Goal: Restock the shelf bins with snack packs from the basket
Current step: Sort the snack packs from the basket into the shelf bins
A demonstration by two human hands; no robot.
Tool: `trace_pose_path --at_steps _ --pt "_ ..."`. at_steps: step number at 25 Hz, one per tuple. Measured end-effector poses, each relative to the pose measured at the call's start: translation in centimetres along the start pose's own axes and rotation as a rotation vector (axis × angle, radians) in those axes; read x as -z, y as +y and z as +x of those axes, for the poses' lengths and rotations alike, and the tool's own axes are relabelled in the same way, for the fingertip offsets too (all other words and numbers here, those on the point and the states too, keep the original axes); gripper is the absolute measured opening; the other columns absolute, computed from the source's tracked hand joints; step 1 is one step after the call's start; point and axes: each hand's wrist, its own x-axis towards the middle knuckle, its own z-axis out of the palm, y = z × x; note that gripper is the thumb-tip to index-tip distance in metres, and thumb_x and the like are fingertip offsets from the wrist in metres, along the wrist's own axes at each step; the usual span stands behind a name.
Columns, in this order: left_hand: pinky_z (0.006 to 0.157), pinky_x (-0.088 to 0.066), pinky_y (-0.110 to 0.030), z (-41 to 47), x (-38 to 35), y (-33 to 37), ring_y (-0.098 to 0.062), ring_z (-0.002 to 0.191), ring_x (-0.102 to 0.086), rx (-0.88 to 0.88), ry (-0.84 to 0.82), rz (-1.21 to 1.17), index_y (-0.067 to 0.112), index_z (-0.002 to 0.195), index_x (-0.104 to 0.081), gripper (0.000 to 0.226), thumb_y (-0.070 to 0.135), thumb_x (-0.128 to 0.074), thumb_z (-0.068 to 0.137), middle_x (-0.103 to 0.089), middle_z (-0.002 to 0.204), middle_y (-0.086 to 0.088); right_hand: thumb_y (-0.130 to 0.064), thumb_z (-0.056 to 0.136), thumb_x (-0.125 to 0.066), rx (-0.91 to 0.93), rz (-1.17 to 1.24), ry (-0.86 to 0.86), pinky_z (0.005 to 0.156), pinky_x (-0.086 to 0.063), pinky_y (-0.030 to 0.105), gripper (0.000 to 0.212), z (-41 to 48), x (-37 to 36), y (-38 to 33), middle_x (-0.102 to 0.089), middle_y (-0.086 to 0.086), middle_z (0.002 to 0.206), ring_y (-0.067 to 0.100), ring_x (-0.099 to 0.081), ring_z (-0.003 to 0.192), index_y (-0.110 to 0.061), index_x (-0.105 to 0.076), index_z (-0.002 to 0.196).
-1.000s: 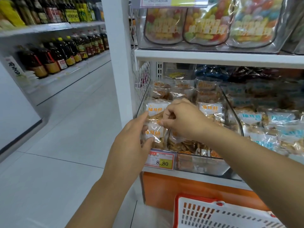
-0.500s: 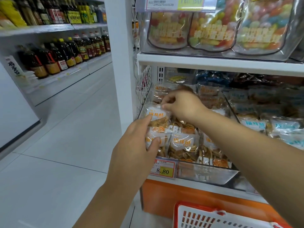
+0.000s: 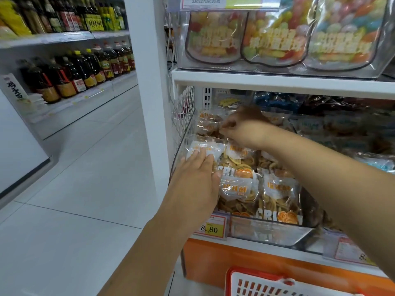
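left hand [image 3: 197, 178]: flat, fingers spread on a pack [image 3: 205, 149] at bin's [image 3: 269, 231] front-left corner, no grasp | right hand [image 3: 245, 129]: pinching a pack edge at bin's back, blurred | packs: filling bin on shelf [image 3: 277, 81] | basket [image 3: 275, 284]: below, bottom edge

White shelf [image 3: 277, 82]: carries a clear bin [image 3: 267, 232] filled with snack packs [image 3: 239, 186]. Upper level: clear bin of candy bags [image 3: 275, 39]. Floor [image 3: 74, 210]: red basket [image 3: 267, 283].
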Motion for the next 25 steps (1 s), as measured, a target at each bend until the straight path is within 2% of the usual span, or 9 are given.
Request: trace_pose_path --at_steps 3,8,10,12,14,17,18,22,25 --pt "0.121 -0.002 -0.029 0.2 0.1 0.1 -0.011 0.149 -0.011 0.019 -0.013 0.017 0.02 0.154 -0.02 0.052 0.037 -0.022 0.105 -0.017 0.162 0.003 -0.05 0.092 -0.055 -0.022 -0.084 -0.175 0.072 -0.047 0.029 0.038 0.8 -0.5 -0.6 -0.065 0.004 0.09 0.017 -0.061 0.08 -0.015 -0.067 0.098" --pt "0.117 -0.004 -0.023 0.2 0.2 0.3 -0.008 0.147 -0.012 0.03 0.022 -0.011 0.022 0.153 -0.021 0.051 0.036 -0.026 0.105 -0.018 0.161 0.008 -0.041 0.089 -0.065 -0.01 0.17 -0.031 0.078 -0.042 0.026 0.023 1.1 -0.4 -0.7 -0.067 -0.002 0.101 0.013 -0.058 0.085 -0.02 -0.067 0.099" --pt "0.114 -0.006 -0.021 0.0 0.1 0.2 -0.008 0.143 -0.018 0.01 0.053 -0.018 0.023 0.15 -0.027 0.048 0.035 -0.027 0.104 -0.025 0.157 0.008 -0.042 0.091 -0.062 0.009 0.176 -0.008 0.082 -0.045 0.026 0.026 0.7 -0.2 -0.5 -0.065 -0.005 0.104 0.014 -0.059 0.09 -0.022 -0.067 0.105" --pt "0.111 -0.006 -0.015 -0.1 -0.1 0.0 -0.009 0.141 -0.021 -0.02 0.088 -0.053 0.022 0.148 -0.032 0.046 0.034 -0.03 0.104 -0.03 0.154 0.007 -0.042 0.095 -0.056 0.004 0.152 -0.012 0.076 -0.045 0.024 0.026 -0.3 1.3 0.3 -0.063 -0.006 0.1 0.011 -0.058 0.084 -0.022 -0.065 0.108" --pt "0.112 0.0 -0.017 -0.2 -0.2 -0.1 -0.01 0.146 -0.015 -0.021 0.119 -0.103 0.022 0.15 -0.033 0.048 0.036 -0.029 0.104 -0.03 0.156 0.007 -0.038 0.098 -0.052 -0.002 0.001 -0.122 0.072 -0.043 0.024 0.02 -1.2 3.3 2.0 -0.061 -0.006 0.095 0.008 -0.055 0.08 -0.022 -0.063 0.104" --pt "0.12 0.003 -0.03 0.1 -0.2 0.4 -0.01 0.15 -0.006 -0.076 0.162 -0.052 0.028 0.149 -0.036 0.056 0.046 -0.02 0.099 -0.029 0.158 0.01 -0.032 0.095 -0.059 -0.02 -0.19 -0.344 0.093 -0.047 0.034 0.024 -2.3 4.3 3.5 -0.064 -0.003 0.11 0.016 -0.059 0.099 -0.019 -0.065 0.113" --pt "0.121 0.004 -0.033 0.1 -0.3 0.9 -0.009 0.15 -0.005 -0.108 0.144 -0.027 0.03 0.149 -0.036 0.057 0.048 -0.017 0.098 -0.027 0.158 0.011 -0.03 0.094 -0.061 -0.024 -0.177 -0.331 0.094 -0.047 0.035 0.022 -2.3 3.8 3.7 -0.065 -0.002 0.111 0.017 -0.059 0.1 -0.019 -0.065 0.112" --pt "0.12 0.004 -0.032 0.3 -0.8 0.9 -0.002 0.149 -0.002 -0.123 0.067 0.045 0.036 0.151 -0.027 0.05 0.044 -0.017 0.103 -0.015 0.161 0.017 -0.026 0.092 -0.064 0.005 0.018 -0.156 0.072 -0.044 0.026 0.006 -2.5 2.4 3.4 -0.064 -0.007 0.093 0.011 -0.059 0.082 -0.023 -0.066 0.097" --pt "0.118 0.003 -0.03 0.5 -0.5 0.4 0.0 0.148 -0.003 -0.104 0.072 0.037 0.039 0.151 -0.026 0.048 0.045 -0.022 0.104 -0.014 0.16 0.021 -0.032 0.093 -0.062 -0.026 -0.027 -0.135 0.083 -0.046 0.027 0.021 -3.2 4.5 5.2 -0.065 -0.007 0.103 0.013 -0.06 0.092 -0.024 -0.067 0.112"
